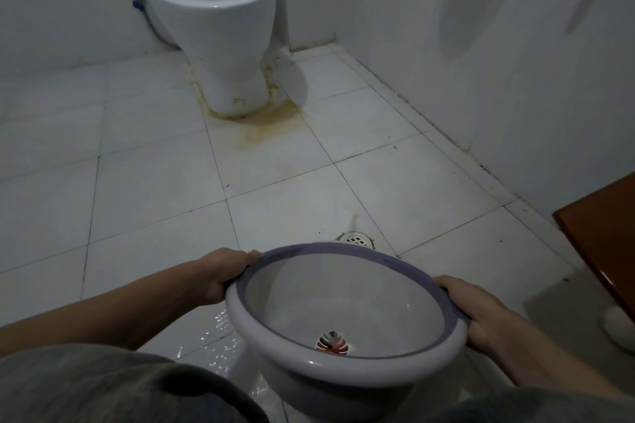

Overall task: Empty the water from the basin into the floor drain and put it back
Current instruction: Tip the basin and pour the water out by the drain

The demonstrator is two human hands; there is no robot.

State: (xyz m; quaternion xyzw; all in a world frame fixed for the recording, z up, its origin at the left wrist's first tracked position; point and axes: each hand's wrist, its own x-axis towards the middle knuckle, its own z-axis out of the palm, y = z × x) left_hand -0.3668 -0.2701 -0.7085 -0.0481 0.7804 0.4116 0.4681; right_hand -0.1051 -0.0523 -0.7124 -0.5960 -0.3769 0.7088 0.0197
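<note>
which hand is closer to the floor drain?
Left, narrowly. The left hand grips the basin rim left of the floor drain; the right hand grips the rim nearer the camera, right.

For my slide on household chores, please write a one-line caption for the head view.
Both hands, left hand and right hand, hold the basin near the floor drain.
</note>
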